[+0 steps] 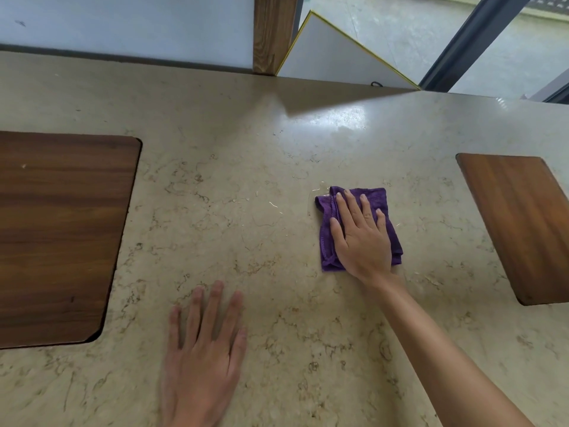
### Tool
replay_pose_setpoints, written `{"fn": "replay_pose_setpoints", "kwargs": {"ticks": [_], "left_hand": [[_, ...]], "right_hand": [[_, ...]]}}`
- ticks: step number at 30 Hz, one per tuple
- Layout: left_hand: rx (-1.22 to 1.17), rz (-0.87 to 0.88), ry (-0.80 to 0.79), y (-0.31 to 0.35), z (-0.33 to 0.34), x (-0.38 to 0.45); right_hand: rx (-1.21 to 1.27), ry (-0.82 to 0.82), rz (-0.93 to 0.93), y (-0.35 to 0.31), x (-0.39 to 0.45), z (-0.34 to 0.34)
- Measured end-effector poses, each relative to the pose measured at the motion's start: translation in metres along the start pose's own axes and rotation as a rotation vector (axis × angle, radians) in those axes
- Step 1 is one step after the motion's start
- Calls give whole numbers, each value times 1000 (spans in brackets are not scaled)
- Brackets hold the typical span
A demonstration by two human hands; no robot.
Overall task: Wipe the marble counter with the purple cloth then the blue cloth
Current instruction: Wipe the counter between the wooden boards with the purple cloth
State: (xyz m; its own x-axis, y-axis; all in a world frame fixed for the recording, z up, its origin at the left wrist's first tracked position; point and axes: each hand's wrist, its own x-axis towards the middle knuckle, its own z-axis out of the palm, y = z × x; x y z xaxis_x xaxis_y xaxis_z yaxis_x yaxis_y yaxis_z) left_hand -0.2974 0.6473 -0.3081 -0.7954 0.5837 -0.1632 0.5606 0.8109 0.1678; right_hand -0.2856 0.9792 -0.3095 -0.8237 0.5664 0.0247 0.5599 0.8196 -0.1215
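Beige marble counter (246,186) fills the view, glossy and veined in brown, no writing or label readable anywhere, with a dark wooden panel (61,235) set into it well left of the left hand (203,359) and a lighter rounded-corner wooden board (520,226) off to the right of the right hand (361,238). Right hand lies flat, fingers spread, palm pressing the folded purple cloth (326,241), a fuzzy stitched-edge terry square, wet streaks just beyond its fingertips. Left hand rests open and flat on bare marble, slightly blurred, holding nothing, nearer the viewer.
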Motion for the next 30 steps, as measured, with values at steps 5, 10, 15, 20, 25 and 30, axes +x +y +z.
{"fn": "replay_pose_setpoints", "kwargs": {"ticks": [5,10,15,20,25,30], "left_hand": [[-4,-5,1,1,-2,1],[-5,2,7,0,0,2],[-6,1,15,-1,3,2],[6,5,26,-1,3,2],[2,4,51,-2,4,1],[-5,1,126,-1,6,0]], "right_hand": [[13,-58,14,-20,35,-1],[4,-73,2,-29,46,3],[18,-62,-3,-34,46,3],[41,2,-45,-35,39,5],[71,33,-117,-33,18,5],[71,53,-175,-20,-25,5]]}}
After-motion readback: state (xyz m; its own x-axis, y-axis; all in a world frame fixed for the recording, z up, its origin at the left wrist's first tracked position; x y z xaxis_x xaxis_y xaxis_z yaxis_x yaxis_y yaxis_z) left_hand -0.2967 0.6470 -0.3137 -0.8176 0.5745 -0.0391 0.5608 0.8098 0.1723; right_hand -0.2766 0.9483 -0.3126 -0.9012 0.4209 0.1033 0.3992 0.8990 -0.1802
